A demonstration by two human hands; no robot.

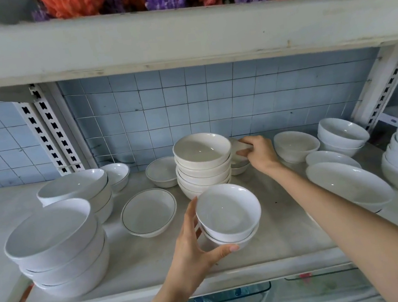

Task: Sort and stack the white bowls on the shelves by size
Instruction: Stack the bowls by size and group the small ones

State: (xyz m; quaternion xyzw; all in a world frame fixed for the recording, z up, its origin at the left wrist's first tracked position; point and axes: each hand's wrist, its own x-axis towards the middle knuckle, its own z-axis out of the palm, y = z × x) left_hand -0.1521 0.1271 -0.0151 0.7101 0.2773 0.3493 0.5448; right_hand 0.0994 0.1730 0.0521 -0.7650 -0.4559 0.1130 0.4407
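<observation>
Our left hand (193,248) lay nearest the lens, at the front of the pale grey metal shelf (287,235). Its thumb was hooked beneath, and its fingers (191,214) curved up the left side of, a pair of nested small white ceramic bowls (229,212), so holding them. Whether that pair rested on the shelf or hung just above it we could not tell. Our right hand (260,153) reached to the back, its fingers curled round the rim of a tilted small white bowl (240,147), just behind and to the right of the tall stack of cream round bowls (203,166). Left of that stack stood a shallow white bowl with a thin dark rim line (149,212) near the front and a second dark-rimmed bowl (161,172) further back. Stacks of wide white bowls (56,245) occupied the left end. A single deep white bowl (296,145) and broad shallow white dishes (349,186) occupied the right. Blue wall tiles (187,106) closed the rear.
</observation>
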